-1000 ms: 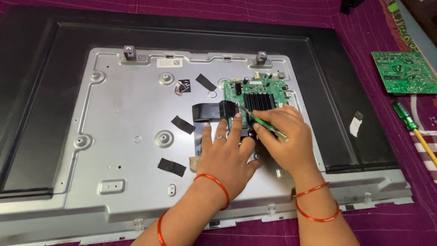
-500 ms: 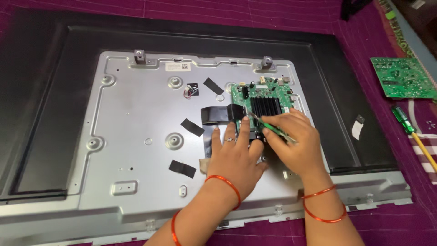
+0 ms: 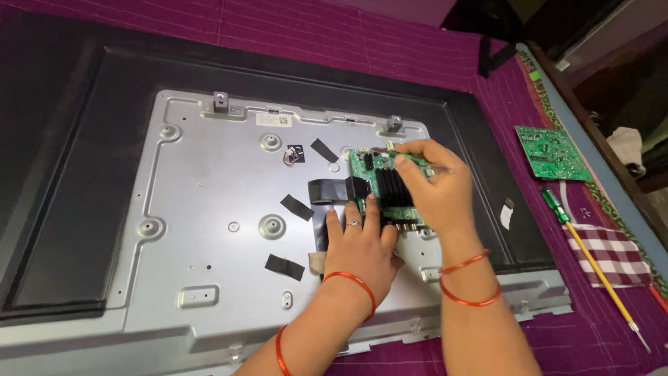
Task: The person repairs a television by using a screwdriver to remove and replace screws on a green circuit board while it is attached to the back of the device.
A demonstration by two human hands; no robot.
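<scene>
A flat-screen television is lying face down on a ribbed purple cloth (image 3: 390, 49), its matte black frame (image 3: 62, 139) surrounding a stamped, dull grey metal back plate (image 3: 209, 209). Short strips of black tape (image 3: 296, 207) are being seen stuck across the plate. Near centre, a broad black ribbon cable (image 3: 334, 191) is running to the green circuit board (image 3: 372, 174), which is sitting on the plate's right part and carrying a finned black heat sink. The left hand (image 3: 358, 240) is being pressed flat, fingers spread, on the board's lower edge and the cable. The right hand (image 3: 435, 184) is being kept closed around a thin green-handled tool (image 3: 412, 159) at the board's top edge. Further right, a second green board (image 3: 550, 152), a green-and-yellow screwdriver (image 3: 591, 261) and a checked cloth (image 3: 609, 254) are lying on the purple cloth.

Against the earlier frames, the right hand is being seen higher on the board, shifted from the heat sink's lower side to the upper edge; the left hand is remaining in place.
</scene>
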